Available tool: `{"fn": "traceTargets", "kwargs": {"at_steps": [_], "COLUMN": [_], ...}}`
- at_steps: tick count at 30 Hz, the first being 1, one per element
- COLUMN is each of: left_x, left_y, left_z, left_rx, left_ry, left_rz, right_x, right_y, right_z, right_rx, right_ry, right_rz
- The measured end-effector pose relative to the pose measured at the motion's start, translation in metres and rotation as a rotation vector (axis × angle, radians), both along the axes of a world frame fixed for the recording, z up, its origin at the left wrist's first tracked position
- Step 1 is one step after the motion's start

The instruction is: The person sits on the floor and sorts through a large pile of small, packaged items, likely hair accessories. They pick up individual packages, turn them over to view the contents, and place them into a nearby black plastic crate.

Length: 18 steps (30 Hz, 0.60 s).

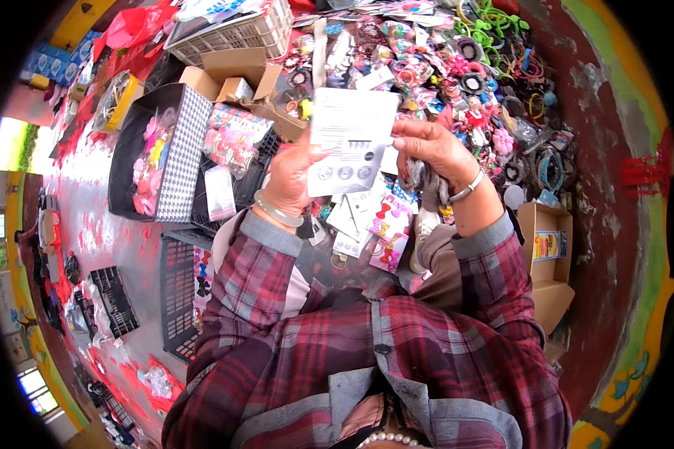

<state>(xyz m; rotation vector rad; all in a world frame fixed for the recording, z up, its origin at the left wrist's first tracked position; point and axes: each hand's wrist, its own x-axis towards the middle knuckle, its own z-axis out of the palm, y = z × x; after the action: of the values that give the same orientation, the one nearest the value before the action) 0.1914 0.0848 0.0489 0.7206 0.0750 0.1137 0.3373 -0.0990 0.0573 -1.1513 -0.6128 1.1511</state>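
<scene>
Head view, looking down over a plaid-sleeved chest: both hands are raised together in front of the body, sharing a white rectangular paper backing card with a row of small round pieces near its lower edge point(350, 138). The left hand point(292, 179) closes on the card's lower left side, thumb lying over the face and the other fingers behind it, out of sight. The right hand point(434, 153) pinches the card's right edge with thumb and forefinger; its remaining fingers curl around a bunch of grey, soft-looking material point(424, 183) that hangs below the palm — what it is exactly I cannot make out. The card stands nearly upright between the two sets of fingertips, its long axis running up and away from them, its top edge beyond both hands. Neither hand is clearly nearer; each grips one side. Just under the fingers lies a loose pile of smaller white cards with coloured bows point(374, 221), and beyond the fingertips a dense spread of colourful hair accessories point(464, 67). To the left of the left fingers sits a black tray with a checked wall point(183, 142) — pink clips inside. A brown cardboard box point(550, 262) lies right of the right wrist. The card hides whatever is directly behind it, and the round pieces are too small to identify.
</scene>
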Motion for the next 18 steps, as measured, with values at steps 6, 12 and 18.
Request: {"fn": "traceTargets", "kwargs": {"at_steps": [6, 12, 18], "left_x": [0.008, 0.026, 0.02], "left_y": [-0.005, -0.001, 0.0], "left_z": [-0.001, -0.018, -0.012], "left_rx": [0.418, 0.185, -0.256], "left_ry": [-0.085, 0.045, 0.024], "left_rz": [0.024, 0.315, 0.045], "right_x": [-0.004, -0.02, -0.032], "right_y": [-0.004, 0.001, 0.012], "right_z": [0.008, 0.009, 0.004], "right_rx": [-0.114, 0.119, 0.174], "right_ry": [-0.358, -1.19, -1.457], "right_rz": [-0.127, -0.586, -0.546]}}
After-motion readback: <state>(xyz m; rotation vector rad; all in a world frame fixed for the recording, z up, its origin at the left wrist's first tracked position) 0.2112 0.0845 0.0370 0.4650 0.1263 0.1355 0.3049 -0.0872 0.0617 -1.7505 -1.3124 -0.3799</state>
